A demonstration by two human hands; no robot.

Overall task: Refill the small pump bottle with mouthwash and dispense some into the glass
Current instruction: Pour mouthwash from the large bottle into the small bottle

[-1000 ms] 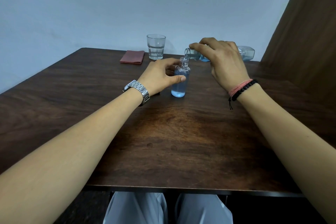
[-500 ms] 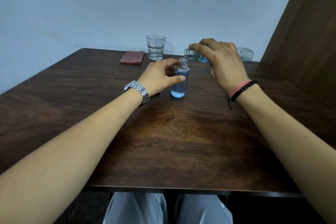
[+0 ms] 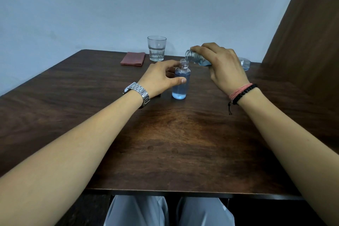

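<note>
A small clear bottle (image 3: 180, 83) with no pump on it stands upright on the dark wooden table (image 3: 165, 143), nearly full of blue liquid. My left hand (image 3: 159, 79) grips it from the left, thumb across its front. My right hand (image 3: 222, 69) holds the large mouthwash bottle (image 3: 195, 58) tipped on its side, its open mouth just above the small bottle's neck. Most of the large bottle is hidden behind my hand; its base (image 3: 244, 63) shows at the right. An empty drinking glass (image 3: 156, 48) stands at the table's back edge.
A folded dark red cloth (image 3: 133, 58) lies left of the glass. A pale wall runs behind the table and a brown panel rises at the right. My knees in light trousers show below the near edge.
The large bottle's mouth has lifted slightly and tilted back above the small bottle's neck. The small bottle and my left hand have stayed put.
</note>
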